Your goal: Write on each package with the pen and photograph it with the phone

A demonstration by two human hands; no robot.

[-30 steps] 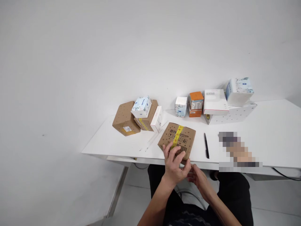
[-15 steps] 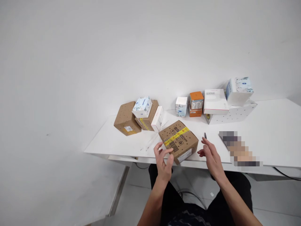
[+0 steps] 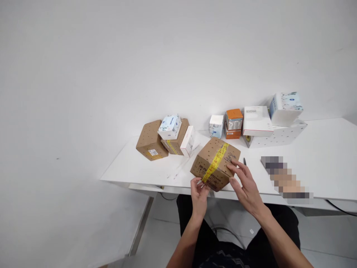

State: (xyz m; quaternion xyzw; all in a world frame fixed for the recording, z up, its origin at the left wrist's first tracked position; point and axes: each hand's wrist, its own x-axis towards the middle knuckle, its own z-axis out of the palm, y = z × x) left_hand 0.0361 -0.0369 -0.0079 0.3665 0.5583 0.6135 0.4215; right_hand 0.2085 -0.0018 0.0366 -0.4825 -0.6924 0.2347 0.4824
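A brown cardboard box (image 3: 213, 163) with dark dots and a strip of yellow tape is held between my hands at the table's front edge, sitting askew. Dark handwriting marks its upper face, and the printed face with the barcode points down toward me. My left hand (image 3: 199, 195) grips the lower front edge, its fingertips partly hidden under the box. On the right side, my right hand (image 3: 242, 184) holds the box with fingers on the upper face and the thumb near the lower right edge. A dark pen (image 3: 244, 161) lies just beyond my right hand.
Along the wall on the white table (image 3: 150, 173) stand another brown box (image 3: 149, 137), a floral tissue box (image 3: 169, 127), orange boxes (image 3: 233, 120), a white power bank box (image 3: 257, 121) and a long white box (image 3: 287, 136). A pixelated flat object (image 3: 286, 178) lies at right.
The cardboard box has been tipped toward me, so its printed face now points forward and down. My right hand has moved left onto it, and my left hand has shifted under its front edge.
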